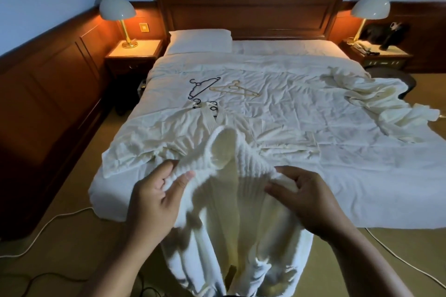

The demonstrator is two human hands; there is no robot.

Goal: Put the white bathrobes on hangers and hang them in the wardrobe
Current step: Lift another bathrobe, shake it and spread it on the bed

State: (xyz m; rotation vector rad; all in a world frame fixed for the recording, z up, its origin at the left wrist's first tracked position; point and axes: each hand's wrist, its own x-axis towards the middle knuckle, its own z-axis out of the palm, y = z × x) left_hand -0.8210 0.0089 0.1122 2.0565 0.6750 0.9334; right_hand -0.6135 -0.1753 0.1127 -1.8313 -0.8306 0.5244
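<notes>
The bed [362,200] wears a rumpled white duvet. One pillow [200,40] lies at its head, on the left. Toward the middle, a black hanger [202,87] and a beige hanger [235,90] lie side by side. Just nearer, a spread bathrobe [154,135] covers the left half. A crumpled bathrobe [386,103] trails over the right edge.

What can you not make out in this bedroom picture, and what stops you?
Wardrobe: nowhere in the head view.
Held bathrobe: hem cut off by the bottom edge.
Black hanger parts: half covered by the spread-out bathrobe; their number is unclear.
Dark object on the right-hand nightstand: too dim and blurred to identify.
</notes>
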